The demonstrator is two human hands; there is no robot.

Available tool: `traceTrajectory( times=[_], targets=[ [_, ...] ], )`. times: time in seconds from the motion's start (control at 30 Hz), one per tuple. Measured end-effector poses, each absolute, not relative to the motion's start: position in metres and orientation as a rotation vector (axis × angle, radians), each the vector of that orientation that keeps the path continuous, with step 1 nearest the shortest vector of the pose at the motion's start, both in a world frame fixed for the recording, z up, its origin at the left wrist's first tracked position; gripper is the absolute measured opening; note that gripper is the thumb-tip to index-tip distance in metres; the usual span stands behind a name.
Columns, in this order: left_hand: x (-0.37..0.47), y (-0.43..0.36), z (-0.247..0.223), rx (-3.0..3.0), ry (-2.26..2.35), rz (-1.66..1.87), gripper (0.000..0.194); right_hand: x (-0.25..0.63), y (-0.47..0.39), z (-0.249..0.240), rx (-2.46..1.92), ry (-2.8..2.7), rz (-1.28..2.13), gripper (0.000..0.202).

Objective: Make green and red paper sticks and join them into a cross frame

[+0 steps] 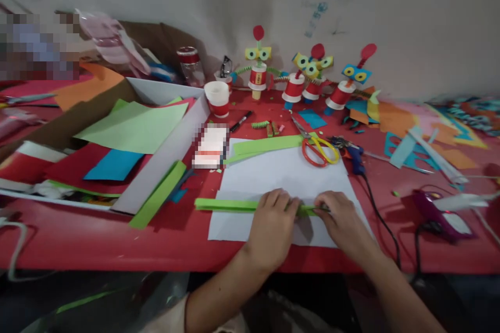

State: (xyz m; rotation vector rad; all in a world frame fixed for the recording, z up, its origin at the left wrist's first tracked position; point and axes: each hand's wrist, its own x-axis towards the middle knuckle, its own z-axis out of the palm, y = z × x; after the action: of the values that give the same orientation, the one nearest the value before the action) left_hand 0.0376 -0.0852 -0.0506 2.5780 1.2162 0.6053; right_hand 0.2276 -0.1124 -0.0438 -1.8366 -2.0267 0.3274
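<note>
A folded light-green paper strip (224, 205) lies across a white sheet (265, 179), its left end reaching past the sheet's edge. My left hand (273, 229) is closed over the strip, the fingers curled down and pressing it against the sheet. Just to the right, my right hand (344, 223) pinches the strip near its right end. Something small and dark shows at those fingertips, too hidden to name. Behind my hands, other green strips (265, 145) rest at the sheet's far edge, with red-and-yellow-handled scissors (318, 152) partly on top.
On the left stands a white box (172, 140) of coloured paper; a green strip (160, 195) leans on it. A phone (211, 145) and paper cups (217, 98) sit beyond. Several paper-cup figures (258, 78) line the wall. A glue gun (354, 158) with its cord lies right.
</note>
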Motion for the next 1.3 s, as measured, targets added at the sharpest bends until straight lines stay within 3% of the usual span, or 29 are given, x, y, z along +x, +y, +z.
traceTrajectory(
  times=[0.1, 0.23, 0.3, 0.4, 0.53, 0.7, 0.9, 1.07, 1.3],
  targets=[
    [0.036, -0.067, -0.034, 2.566, 1.169, 0.544, 0.019, 0.222, -0.101, -0.027, -1.749, -1.863, 0.639, 0.009],
    [0.025, -0.047, -0.005, 2.61, 1.126, 1.127, 0.021, 0.214, -0.056, -0.002, -1.464, -1.442, 0.869, 0.009],
    [0.026, -0.039, 0.0, 2.6, 0.892, 1.181, 0.015, 0.208, -0.03, 0.011, -1.313, -1.252, 0.932, 0.02],
    [0.033, -0.019, -0.004, 2.074, 1.043, 0.972, 0.028, 0.198, -0.002, 0.019, -1.176, -1.102, 1.062, 0.028],
    [0.033, 0.009, -0.019, 1.131, 0.971, 0.96, 0.041, 0.187, 0.007, -0.003, -1.191, -1.099, 1.16, 0.026],
    [0.024, 0.018, -0.031, 0.823, 0.943, 1.026, 0.032, 0.175, 0.001, -0.029, -1.24, -1.146, 1.2, 0.023],
    [0.023, 0.019, -0.031, 0.661, 0.913, 1.119, 0.025, 0.178, 0.001, -0.024, -1.332, -1.245, 1.205, 0.026],
    [0.018, 0.024, -0.023, 0.547, 0.924, 1.292, 0.026, 0.198, 0.003, -0.02, -1.41, -1.144, 0.939, 0.026],
    [0.041, 0.018, -0.007, 0.353, 0.855, 1.208, 0.018, 0.189, 0.001, -0.03, -1.214, -1.432, 0.805, 0.021]
  ],
)
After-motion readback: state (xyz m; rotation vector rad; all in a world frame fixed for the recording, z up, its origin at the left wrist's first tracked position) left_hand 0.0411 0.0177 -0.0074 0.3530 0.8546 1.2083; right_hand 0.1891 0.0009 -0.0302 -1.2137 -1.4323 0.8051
